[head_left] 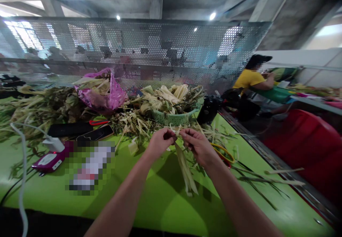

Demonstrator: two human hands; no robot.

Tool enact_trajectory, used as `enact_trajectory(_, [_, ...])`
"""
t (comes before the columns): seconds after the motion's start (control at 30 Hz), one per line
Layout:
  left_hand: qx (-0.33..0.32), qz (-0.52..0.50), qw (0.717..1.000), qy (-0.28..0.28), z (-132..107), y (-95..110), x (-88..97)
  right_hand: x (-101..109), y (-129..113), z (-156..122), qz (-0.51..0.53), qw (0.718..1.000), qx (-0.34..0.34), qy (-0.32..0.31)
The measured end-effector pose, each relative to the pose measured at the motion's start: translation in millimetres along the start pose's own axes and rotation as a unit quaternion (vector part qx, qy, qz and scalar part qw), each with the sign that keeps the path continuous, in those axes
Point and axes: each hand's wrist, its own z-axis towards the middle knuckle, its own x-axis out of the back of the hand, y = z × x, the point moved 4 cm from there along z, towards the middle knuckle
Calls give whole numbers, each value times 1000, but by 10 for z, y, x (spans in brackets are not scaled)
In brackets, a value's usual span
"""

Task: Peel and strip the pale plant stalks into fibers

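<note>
From my remote seat I see my left hand point(161, 141) curled closed, thumb and fingertips pinching the top end of a bundle of pale leaf strips point(186, 171). My right hand point(198, 145) meets it just beside, fingers bent and clamped on the same top end, so the two hands nearly touch. The strips hang down from that pinch and fan out, their lower ends lying on the green tabletop point(160, 205) between my forearms.

Just to the right of my right hand, a pair of scissors point(223, 154) with yellow and red handles lies on the tabletop, partly hidden by the wrist. Loose thin stalks point(256, 180) are scattered to the right of it, towards the tabletop's edge.

Beyond the hands stands a green basket point(175, 118) heaped with pale husks and leaves, and right of it a black container point(210, 109). To the left of the basket sits a pink plastic bag point(108, 96) stuffed with more leaves, amid a long heap of dried greenery point(42, 108).

Nearer on the left lie a phone point(95, 133), a white charger point(53, 144) and a magenta power bank point(48, 160), with a white cable point(22, 180) running down past them.

A perforated metal screen point(139, 48) backs the tabletop. Far right, another person in a yellow shirt point(249, 79) sits at a separate bench.
</note>
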Motion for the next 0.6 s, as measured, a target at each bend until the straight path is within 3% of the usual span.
enact_trajectory(0.13, [47, -83, 995, 15, 6, 19, 18, 165, -20, 57, 4, 996, 50, 71])
enact_trajectory(0.23, [59, -108, 992, 30, 5, 38, 36, 249, -16, 89, -96, 987, 73, 103])
enact_trajectory(0.37, [53, -110, 992, 32, -2, 50, 23, 207, -137, 37, -246, 944, 184, 121])
enact_trajectory(0.43, [48, -101, 993, 24, -4, 46, 1, 126, -196, -14, -269, 933, 214, 108])
enact_trajectory(0.6, [11, -58, 998, 1, -3, 28, -36, -58, -167, -54, -285, 935, 207, 31])
